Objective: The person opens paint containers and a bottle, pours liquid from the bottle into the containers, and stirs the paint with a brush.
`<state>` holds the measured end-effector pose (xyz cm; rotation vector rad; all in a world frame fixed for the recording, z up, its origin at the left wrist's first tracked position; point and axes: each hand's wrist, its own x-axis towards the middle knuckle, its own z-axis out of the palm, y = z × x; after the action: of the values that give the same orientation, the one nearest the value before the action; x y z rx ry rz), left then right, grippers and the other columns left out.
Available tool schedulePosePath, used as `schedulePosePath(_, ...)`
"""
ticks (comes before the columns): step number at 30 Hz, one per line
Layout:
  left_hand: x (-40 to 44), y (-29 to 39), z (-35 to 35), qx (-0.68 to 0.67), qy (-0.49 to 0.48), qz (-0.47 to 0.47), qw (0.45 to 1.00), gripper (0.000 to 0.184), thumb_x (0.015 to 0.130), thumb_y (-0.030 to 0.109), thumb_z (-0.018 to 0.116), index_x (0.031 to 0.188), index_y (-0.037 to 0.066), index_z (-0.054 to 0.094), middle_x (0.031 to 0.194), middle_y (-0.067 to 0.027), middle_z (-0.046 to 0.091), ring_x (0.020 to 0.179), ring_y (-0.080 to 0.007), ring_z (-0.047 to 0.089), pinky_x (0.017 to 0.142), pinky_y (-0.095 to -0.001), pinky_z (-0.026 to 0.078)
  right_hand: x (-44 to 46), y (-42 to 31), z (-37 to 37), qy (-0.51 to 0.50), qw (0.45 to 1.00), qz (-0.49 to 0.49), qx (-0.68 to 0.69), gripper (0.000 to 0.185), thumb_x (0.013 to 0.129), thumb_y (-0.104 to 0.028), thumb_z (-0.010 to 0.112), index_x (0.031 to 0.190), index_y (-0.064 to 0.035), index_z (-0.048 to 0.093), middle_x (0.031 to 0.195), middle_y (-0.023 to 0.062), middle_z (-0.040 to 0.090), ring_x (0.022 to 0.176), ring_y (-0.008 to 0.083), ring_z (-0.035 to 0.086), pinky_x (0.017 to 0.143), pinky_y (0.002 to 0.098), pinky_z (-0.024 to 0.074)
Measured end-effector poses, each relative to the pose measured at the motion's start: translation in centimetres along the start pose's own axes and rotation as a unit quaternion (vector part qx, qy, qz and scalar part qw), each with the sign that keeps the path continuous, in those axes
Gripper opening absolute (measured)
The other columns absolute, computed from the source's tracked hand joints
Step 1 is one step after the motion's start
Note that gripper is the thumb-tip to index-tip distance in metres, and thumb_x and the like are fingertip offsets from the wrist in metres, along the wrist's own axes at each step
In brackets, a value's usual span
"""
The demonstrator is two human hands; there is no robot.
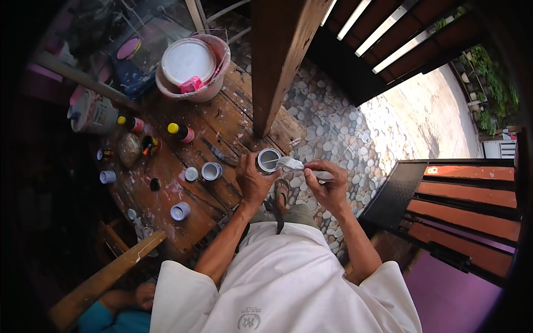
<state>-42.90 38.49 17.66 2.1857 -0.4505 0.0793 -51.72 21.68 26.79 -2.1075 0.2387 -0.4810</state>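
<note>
My left hand (254,178) is wrapped round a small open can (268,160) with greyish-white paint inside. A thin stick-like thing shows in the can's mouth. In my right hand (328,185) is a whitish, paint-coated brush (290,164), held by its handle, with its head at the can's right rim. Just left of my left hand, an open paint can (211,171) and a white lid (191,173) rest on the wooden table (166,191). Another small can (180,211) stands lower on the table.
A pink bucket (217,89) with a white lid sits at the table's back. Yellow-capped bottles (180,132) stand on the left. A wooden post (277,66) rises ahead. Slatted gates (466,200) are at right. Another person's blue sleeve (114,319) shows at lower left.
</note>
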Motion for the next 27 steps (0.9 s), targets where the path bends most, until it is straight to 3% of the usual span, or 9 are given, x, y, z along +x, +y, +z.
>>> schedulePosePath(1, 0.2, 0.1, 0.2, -0.007, -0.002, 0.009, 1.000, 0.057, 0.062, 0.030, 0.090, 0.103, 0.005, 0.058, 0.096, -0.0130, 0.059, 0.090, -0.0337, 0.060, 0.076, -0.0451, 0.049, 0.0, 0.1, 0.1, -0.001, 1.000, 0.000, 0.000, 0.011, 0.085, -0.007, 0.070, 0.092, 0.0006, 0.069, 0.075, 0.0108, 0.069, 0.063, 0.0194, 0.068, 0.056, 0.0297, 0.0517)
schedulePosePath(3, 0.3, 0.1, 0.4, -0.014, -0.004, 0.019, 1.000, 0.056, 0.064, 0.031, 0.089, 0.102, 0.005, 0.058, 0.095, -0.0129, 0.059, 0.090, -0.0334, 0.060, 0.076, -0.0451, 0.049, -0.1, 0.6, 0.3, 0.092, 0.942, 0.210, 0.245, 0.020, 0.091, -0.017, 0.072, 0.093, 0.0028, 0.069, 0.072, 0.0079, 0.068, 0.060, 0.0140, 0.066, 0.054, 0.0246, 0.0506)
schedulePosePath(4, 0.3, 0.0, 0.6, -0.008, -0.001, 0.018, 1.000, 0.056, 0.064, 0.032, 0.089, 0.102, 0.005, 0.059, 0.095, -0.0128, 0.059, 0.090, -0.0330, 0.060, 0.076, -0.0451, 0.049, 0.1, 1.3, 0.5, 0.121, 0.932, 0.206, 0.274, 0.031, 0.093, -0.028, 0.070, 0.091, 0.0031, 0.069, 0.071, 0.0066, 0.067, 0.058, 0.0120, 0.064, 0.053, 0.0221, 0.0503)
schedulePosePath(14, 0.1, -0.2, 1.9, -0.013, -0.031, 0.017, 0.999, 0.058, 0.063, 0.035, 0.089, 0.102, 0.006, 0.058, 0.095, -0.0122, 0.059, 0.089, -0.0323, 0.060, 0.078, -0.0444, 0.049, 0.1, 4.0, 2.1, 0.208, 0.842, 0.367, 0.338, 0.038, 0.090, -0.039, 0.071, 0.085, -0.0017, 0.066, 0.064, 0.0054, 0.063, 0.047, 0.0131, 0.060, 0.042, 0.0241, 0.0457)
schedulePosePath(21, 0.4, 0.0, 2.4, -0.009, -0.020, 0.062, 0.998, 0.055, 0.062, 0.030, 0.089, 0.101, 0.006, 0.058, 0.095, -0.0105, 0.059, 0.088, -0.0310, 0.060, 0.075, -0.0428, 0.050, 0.7, 4.5, 3.1, 0.183, 0.882, 0.363, 0.240, 0.039, 0.093, -0.034, 0.070, 0.078, 0.0019, 0.066, 0.064, 0.0071, 0.064, 0.049, 0.0127, 0.060, 0.043, 0.0251, 0.0472)
schedulePosePath(23, 0.4, -0.1, 2.3, -0.009, -0.027, 0.060, 0.998, 0.054, 0.063, 0.028, 0.089, 0.101, 0.006, 0.058, 0.094, -0.0104, 0.059, 0.088, -0.0306, 0.061, 0.075, -0.0423, 0.050, 0.9, 4.1, 3.0, 0.181, 0.916, 0.305, 0.189, 0.040, 0.094, -0.031, 0.069, 0.070, 0.0015, 0.066, 0.060, 0.0061, 0.063, 0.048, 0.0115, 0.059, 0.043, 0.0255, 0.0464)
schedulePosePath(27, 0.2, -0.4, 2.6, -0.019, -0.027, 0.057, 0.998, 0.054, 0.063, 0.029, 0.089, 0.102, 0.006, 0.058, 0.094, -0.0104, 0.060, 0.088, -0.0307, 0.061, 0.075, -0.0423, 0.051, 1.1, 4.2, 2.7, 0.168, 0.930, 0.286, 0.157, 0.039, 0.093, -0.034, 0.069, 0.074, -0.0009, 0.066, 0.062, 0.0050, 0.063, 0.048, 0.0103, 0.059, 0.044, 0.0232, 0.0457)
